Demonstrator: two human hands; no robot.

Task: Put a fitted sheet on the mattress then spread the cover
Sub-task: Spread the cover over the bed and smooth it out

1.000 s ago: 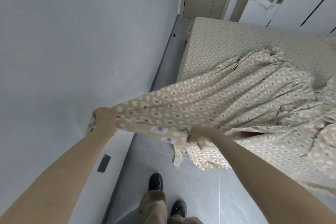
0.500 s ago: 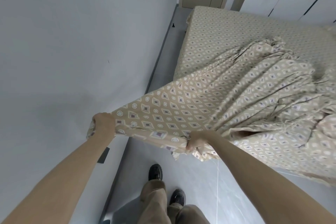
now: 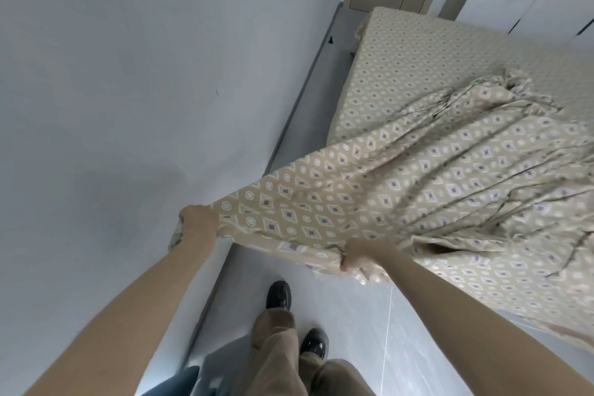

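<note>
Grey floor (image 3: 353, 315) runs between a pale wall (image 3: 112, 74) and the mattress (image 3: 401, 42), which wears a patterned sheet (image 3: 466, 67). Cover (image 3: 450, 186) lies bunched in folds on the near part of the bed, its near edge lifted over the floor. Left hand (image 3: 199, 222) clenches one corner by the wall; right hand (image 3: 360, 254) grips the edge further along, fingers curled into the cloth.

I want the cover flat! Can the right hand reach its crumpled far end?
Probably not from here: the right hand has its grip on the cover's near edge, and the crumpled far end lies well up the bed.
</note>
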